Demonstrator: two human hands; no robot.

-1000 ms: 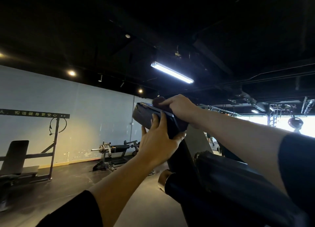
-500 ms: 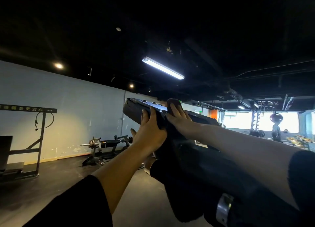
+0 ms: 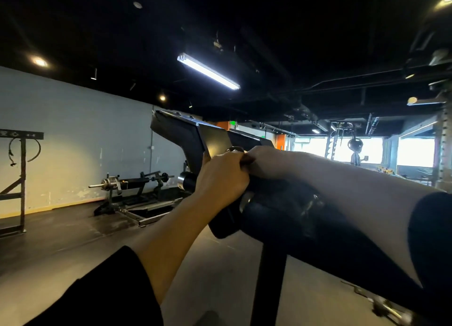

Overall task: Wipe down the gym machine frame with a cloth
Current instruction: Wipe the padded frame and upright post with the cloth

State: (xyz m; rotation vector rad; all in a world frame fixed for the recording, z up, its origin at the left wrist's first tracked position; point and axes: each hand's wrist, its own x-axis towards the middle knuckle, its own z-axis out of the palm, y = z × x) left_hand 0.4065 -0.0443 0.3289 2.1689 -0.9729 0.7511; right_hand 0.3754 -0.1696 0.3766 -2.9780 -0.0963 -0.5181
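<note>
- Right now my left hand (image 3: pixel 221 176) is curled into a loose fist against the black metal gym machine frame (image 3: pixel 186 134), knuckles toward me; whether it holds anything I cannot tell.
- My right hand (image 3: pixel 265 161) sits just beside it, touching it, fingers bent around a small dark brownish cloth (image 3: pixel 247 161) (only a sliver shows between the two hands).
- Both hands meet where the frame's angled upper arm comes down toward a black padded roller (image 3: pixel 281 210), which lies under my right forearm.
- A dark upright post (image 3: pixel 267 284) drops from the roller to the grey gym floor (image 3: pixel 73 247).
- Off to the left, well apart, a low plate-loaded machine with a chrome sleeve (image 3: pixel 115 183) stands near the pale blue wall (image 3: pixel 73 130).
- Overhead, a long fluorescent tube light (image 3: pixel 208 71) glows on the black ceiling.
</note>
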